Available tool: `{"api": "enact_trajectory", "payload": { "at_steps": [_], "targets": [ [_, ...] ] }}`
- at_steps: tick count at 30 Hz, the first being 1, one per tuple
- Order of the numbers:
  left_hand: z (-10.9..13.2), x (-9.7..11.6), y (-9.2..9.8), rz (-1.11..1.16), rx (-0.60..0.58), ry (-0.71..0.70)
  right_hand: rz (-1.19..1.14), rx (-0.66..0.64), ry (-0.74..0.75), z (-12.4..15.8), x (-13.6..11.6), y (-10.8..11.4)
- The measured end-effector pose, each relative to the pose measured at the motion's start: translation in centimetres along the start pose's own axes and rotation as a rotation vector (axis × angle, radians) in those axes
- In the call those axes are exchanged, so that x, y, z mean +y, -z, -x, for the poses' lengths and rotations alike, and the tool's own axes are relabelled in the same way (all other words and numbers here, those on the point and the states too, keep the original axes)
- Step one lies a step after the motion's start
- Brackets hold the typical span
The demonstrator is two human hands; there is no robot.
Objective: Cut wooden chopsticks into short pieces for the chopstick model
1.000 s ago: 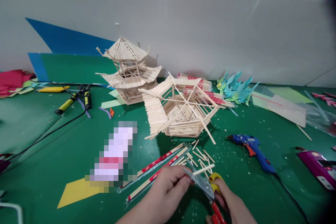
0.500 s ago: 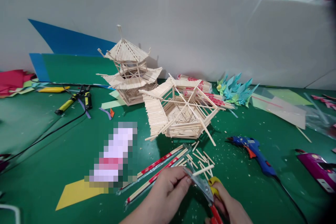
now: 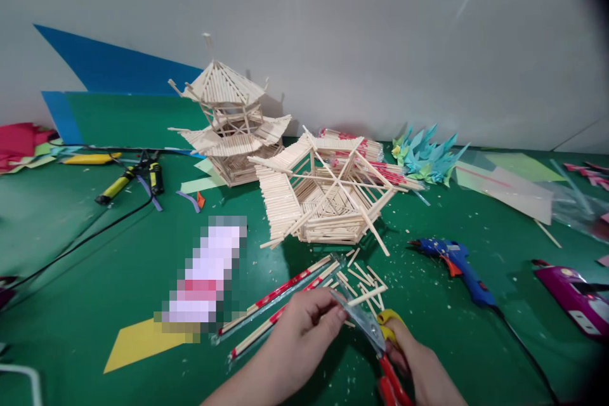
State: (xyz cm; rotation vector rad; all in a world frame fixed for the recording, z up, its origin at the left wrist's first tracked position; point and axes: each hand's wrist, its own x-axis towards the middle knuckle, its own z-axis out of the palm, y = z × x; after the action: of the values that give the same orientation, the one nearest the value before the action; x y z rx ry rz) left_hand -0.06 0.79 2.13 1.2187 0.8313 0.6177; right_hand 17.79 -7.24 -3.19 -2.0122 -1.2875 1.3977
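Note:
My left hand [image 3: 311,330] pinches a pale wooden stick [image 3: 367,296], whose far end pokes out past the metal blades of a pair of scissors. These scissors [image 3: 366,323], with red and yellow handles, are gripped in my right hand [image 3: 412,355]. The blades lie across the stick close to my left fingertips. Short cut pieces of stick [image 3: 364,276] are scattered just beyond. Beside my left hand are two wrapped packs of chopsticks [image 3: 276,298] with red bands. Behind them is a partly roofed hexagonal stick structure [image 3: 280,203].
A tiered stick pagoda [image 3: 233,139] stands at the back left. To the right lie a blue glue gun [image 3: 457,260] with its cord and a magenta device [image 3: 571,298]. Pliers [image 3: 136,181], yellow paper [image 3: 137,346] and a blurred-out item [image 3: 207,273] lie left; teal folded paper [image 3: 431,152] sits behind.
The view has shifted slightly, with table items appearing a little higher. Both hands keep their hold, and the stick and scissors stay nearly in place.

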Motion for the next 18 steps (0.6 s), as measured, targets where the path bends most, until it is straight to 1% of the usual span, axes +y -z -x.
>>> {"api": "enact_trajectory", "payload": {
  "at_steps": [1, 3, 4, 6, 8, 9, 11, 13, 14, 17, 18],
  "targets": [
    [0.1, 0.0, -0.1, -0.047, 0.017, -0.035, 0.009, -0.001, 0.036, 0.1, 0.0, 0.1],
    [0.1, 0.0, 0.0, -0.036, -0.010, -0.037, 0.046, 0.022, 0.085, 0.2, 0.2, 0.2],
    [0.0, -0.2, 0.2, 0.025, -0.047, -0.004, 0.067, 0.043, 0.096, 0.1, 0.4, 0.1],
    [-0.2, -0.5, 0.5, 0.217, -0.129, 0.103, 0.091, 0.082, 0.118, -0.1, 1.0, -0.3],
    [-0.4, -0.7, 0.8, 0.404, -0.187, 0.214, 0.064, 0.077, 0.126, -0.3, 1.6, -0.7],
    [-0.5, -0.7, 0.9, 0.464, -0.204, 0.256, 0.038, 0.067, 0.118, -0.4, 1.8, -0.9],
    [-0.6, -0.6, 0.9, 0.508, -0.215, 0.296, -0.011, 0.060, 0.075, -0.6, 1.9, -1.1],
    [-0.6, -0.5, 0.7, 0.452, -0.198, 0.271, -0.031, 0.062, 0.017, -0.6, 1.7, -1.0],
    [-0.5, -0.4, 0.5, 0.379, -0.166, 0.230, -0.028, 0.061, 0.005, -0.5, 1.4, -0.8],
    [-0.2, -0.3, -0.1, 0.075, 0.000, 0.050, 0.016, 0.036, 0.077, -0.1, 0.6, -0.1],
    [-0.1, -0.3, -0.2, 0.006, 0.036, -0.002, 0.032, 0.028, 0.111, 0.0, 0.5, 0.2]
  ]
}}
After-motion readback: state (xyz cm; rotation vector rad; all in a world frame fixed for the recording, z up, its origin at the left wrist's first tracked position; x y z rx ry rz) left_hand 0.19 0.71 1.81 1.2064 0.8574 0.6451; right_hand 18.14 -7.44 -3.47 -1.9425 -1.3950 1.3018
